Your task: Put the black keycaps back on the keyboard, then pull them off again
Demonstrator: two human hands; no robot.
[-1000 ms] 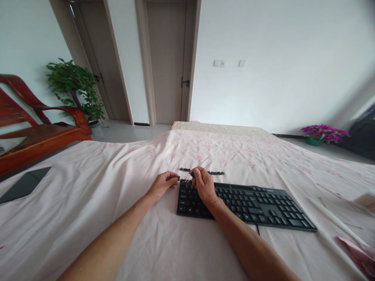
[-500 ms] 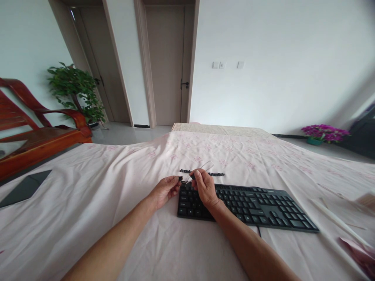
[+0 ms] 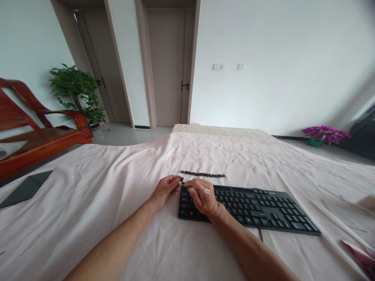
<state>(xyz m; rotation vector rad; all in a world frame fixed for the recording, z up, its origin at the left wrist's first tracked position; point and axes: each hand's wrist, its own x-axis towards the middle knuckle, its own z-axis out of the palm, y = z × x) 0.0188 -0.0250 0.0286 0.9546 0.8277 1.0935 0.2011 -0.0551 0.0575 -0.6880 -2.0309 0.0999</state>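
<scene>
A black keyboard (image 3: 258, 208) lies on a pink flowered sheet (image 3: 88, 203). My left hand (image 3: 164, 190) sits just off the keyboard's far left corner, thumb and fingers pinched on a small black keycap (image 3: 182, 180). My right hand (image 3: 202, 198) rests over the keyboard's left end, fingers closed and its fingertips meeting those of the left hand. The thin wire key puller it holds is almost wholly hidden under the hand. A row of loose black keycaps (image 3: 202, 174) lies on the sheet just beyond the keyboard.
A dark flat slab (image 3: 26, 188) lies at the sheet's left edge. A red wooden chair (image 3: 43, 136) and a potted plant (image 3: 76, 93) stand at the left. A white stick (image 3: 340, 223) and pink material (image 3: 361, 253) lie at the right. Purple flowers (image 3: 325, 134) stand on the floor.
My right hand has dropped from a raised pose with the wire puller sticking up, down onto the keyboard's left end. The left hand stayed pinched at the corner.
</scene>
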